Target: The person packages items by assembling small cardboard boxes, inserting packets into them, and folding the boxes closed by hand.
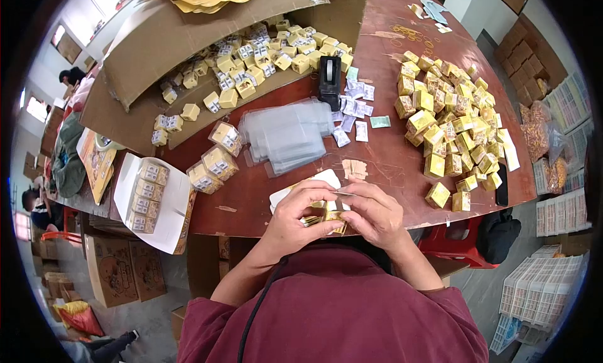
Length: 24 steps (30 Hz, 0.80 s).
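Observation:
At the table's front edge, my left hand (300, 215) and my right hand (375, 213) meet with fingers bent around small yellow boxes (336, 223). Between the fingertips of both hands is a small, thin, flat piece, too small to make out. Part of a white card (281, 198) shows beneath my left hand. Beyond my hands lies a stack of clear plastic sleeves (286, 137). Small white packets (361, 132) are scattered beside a black tape dispenser (330, 80). To the left of the sleeves sit wrapped box packs (219, 162).
Yellow boxes (461, 121) are heaped on the right of the red table (383, 168). An opened carton (207, 43) with more boxes stands at the back left. A white tray (169, 231) holds packs at left. Other people are in the far left background.

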Tool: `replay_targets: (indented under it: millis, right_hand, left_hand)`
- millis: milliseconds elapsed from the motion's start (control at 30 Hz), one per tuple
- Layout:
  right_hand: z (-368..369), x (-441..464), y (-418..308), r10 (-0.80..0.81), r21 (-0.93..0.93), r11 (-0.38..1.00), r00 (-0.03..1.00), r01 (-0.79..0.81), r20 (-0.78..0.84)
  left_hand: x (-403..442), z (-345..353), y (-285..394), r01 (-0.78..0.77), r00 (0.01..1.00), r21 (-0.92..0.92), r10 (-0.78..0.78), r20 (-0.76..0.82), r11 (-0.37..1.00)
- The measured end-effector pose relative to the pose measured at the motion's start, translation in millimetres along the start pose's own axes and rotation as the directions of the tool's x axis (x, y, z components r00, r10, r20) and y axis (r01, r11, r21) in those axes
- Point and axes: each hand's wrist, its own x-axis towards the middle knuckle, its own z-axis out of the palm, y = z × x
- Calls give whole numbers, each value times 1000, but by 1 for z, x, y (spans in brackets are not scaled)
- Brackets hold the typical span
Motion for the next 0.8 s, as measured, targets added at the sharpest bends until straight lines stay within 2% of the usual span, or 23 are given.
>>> replay_targets:
  millis: [67, 167, 300, 400, 500, 533, 600, 700, 800]
  right_hand:
    - [-2, 3, -3, -12, -17, 1000, 1000, 12, -14]
    - [-2, 6, -4, -30, 2, 1000, 999, 30, -27]
    - [-7, 6, -1, -48, 82, 996, 999, 46, 16]
    - [-11, 5, -2, 60, 204, 977, 998, -65, 34]
    - [-9, 2, -14, 343, 255, 903, 938, -346, 58]
    - [-6, 5, -15, 308, 177, 936, 951, -304, 3]
    - [-8, 8, -21, 355, 198, 912, 933, -359, 53]
    - [-8, 8, -21, 396, 241, 888, 918, -392, 35]
    - [-7, 8, -16, 442, 289, 854, 896, -432, 31]
  left_hand:
    - [1, 5, 0, -9, 998, -20, 8, -57, 1000]
    - [1, 10, 1, 37, 984, -215, -73, -160, 976]
    - [2, 5, -4, -13, 995, -100, 3, -102, 995]
    - [4, 5, -4, -60, 993, -17, 58, -100, 998]
    - [8, 2, 2, -144, 986, 162, 155, -58, 976]
    - [9, 0, 2, -150, 987, 190, 160, -34, 970]
    - [9, -3, 1, -165, 986, 246, 167, 13, 955]
    - [10, 0, 2, -47, 999, 57, 47, 2, 997]
    - [8, -1, 4, -4, 1000, -17, 4, 12, 1000]
